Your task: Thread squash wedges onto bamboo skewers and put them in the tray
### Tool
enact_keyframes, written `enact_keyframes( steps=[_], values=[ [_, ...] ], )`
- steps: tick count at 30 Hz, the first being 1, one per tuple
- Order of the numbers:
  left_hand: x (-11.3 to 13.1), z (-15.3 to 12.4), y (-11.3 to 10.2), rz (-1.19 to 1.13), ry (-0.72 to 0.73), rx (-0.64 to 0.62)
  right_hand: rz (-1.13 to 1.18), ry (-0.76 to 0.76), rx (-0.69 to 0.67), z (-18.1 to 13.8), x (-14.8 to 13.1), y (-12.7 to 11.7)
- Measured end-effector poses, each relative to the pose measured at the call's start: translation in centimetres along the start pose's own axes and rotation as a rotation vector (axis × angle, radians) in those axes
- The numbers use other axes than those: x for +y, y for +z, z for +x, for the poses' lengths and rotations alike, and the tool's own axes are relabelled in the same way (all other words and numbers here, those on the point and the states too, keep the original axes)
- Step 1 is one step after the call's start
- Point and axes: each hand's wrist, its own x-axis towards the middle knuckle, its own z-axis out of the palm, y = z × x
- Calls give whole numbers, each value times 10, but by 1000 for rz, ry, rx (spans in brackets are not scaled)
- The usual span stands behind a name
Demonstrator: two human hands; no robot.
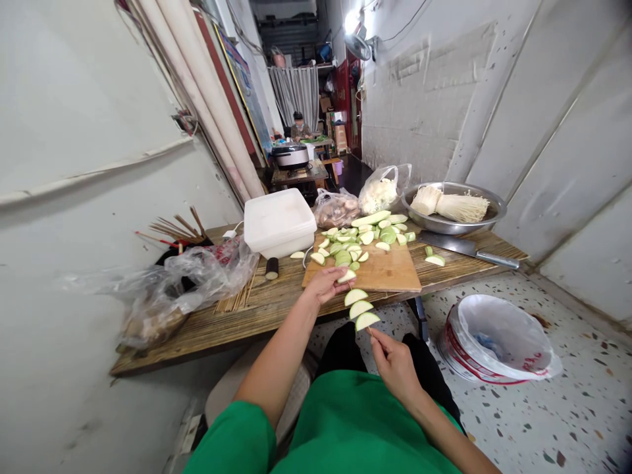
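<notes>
My right hand (395,362) is closed around the lower end of a thin wooden skewer (370,331). Three half-moon zucchini slices (361,309), pale with green skin, are threaded along it. At the skewer's upper end, my left hand (323,284) pinches another zucchini slice (347,276); the tip meets this slice, but I cannot tell how deep it goes. Just beyond my left hand, a wooden cutting board (390,271) carries a heap of similar cut slices (345,247) and longer zucchini pieces (371,218).
A large knife (459,246) lies right of the board, below a metal bowl (457,227) of enoki mushrooms. A white lidded box (279,220), bagged mushrooms (337,209) and loose skewers (237,299) share the table. A lined bin (503,336) stands on the floor. A person sits far back.
</notes>
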Motion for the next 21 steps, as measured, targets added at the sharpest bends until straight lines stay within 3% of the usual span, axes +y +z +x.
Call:
enact_keyframes(
  steps=[21],
  values=[
    [-10, -2, 8, -16, -38, 7, -6, 27, 22, -3, 5, 2]
  ],
)
